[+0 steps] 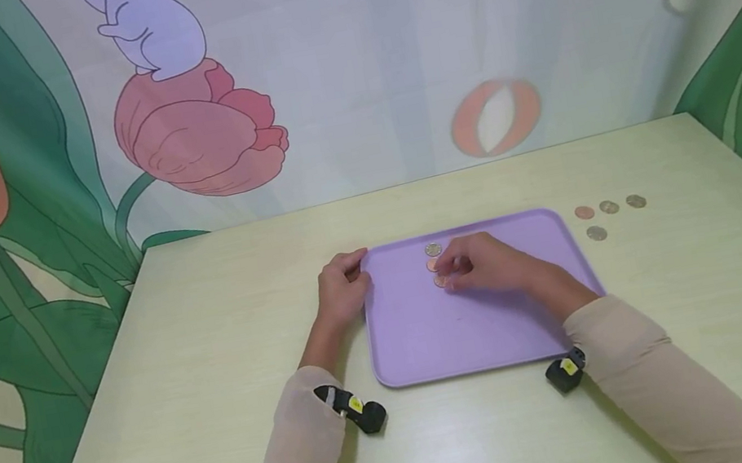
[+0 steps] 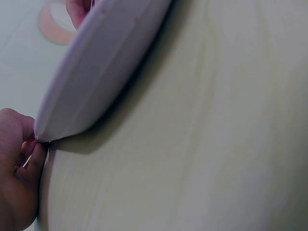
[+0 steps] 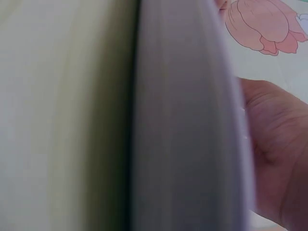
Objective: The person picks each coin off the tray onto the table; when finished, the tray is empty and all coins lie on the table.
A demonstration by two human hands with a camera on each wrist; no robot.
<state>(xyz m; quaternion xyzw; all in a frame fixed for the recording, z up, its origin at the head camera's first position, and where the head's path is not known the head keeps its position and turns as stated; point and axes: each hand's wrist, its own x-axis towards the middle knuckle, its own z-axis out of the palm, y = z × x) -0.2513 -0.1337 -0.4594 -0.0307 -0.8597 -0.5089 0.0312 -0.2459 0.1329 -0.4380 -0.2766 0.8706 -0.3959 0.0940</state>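
Purple tray (image 1: 434, 336) — left hand (image 1: 342, 290) steadies it, right hand (image 1: 489, 264) pinches coin (image 1: 441, 281).

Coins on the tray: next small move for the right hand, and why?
Probably release the copper coin and lift clear. The right hand has its fingertips on it, on the purple tray, beside two other coins, while the left hand steadies the corner. Four coins wait on the table.
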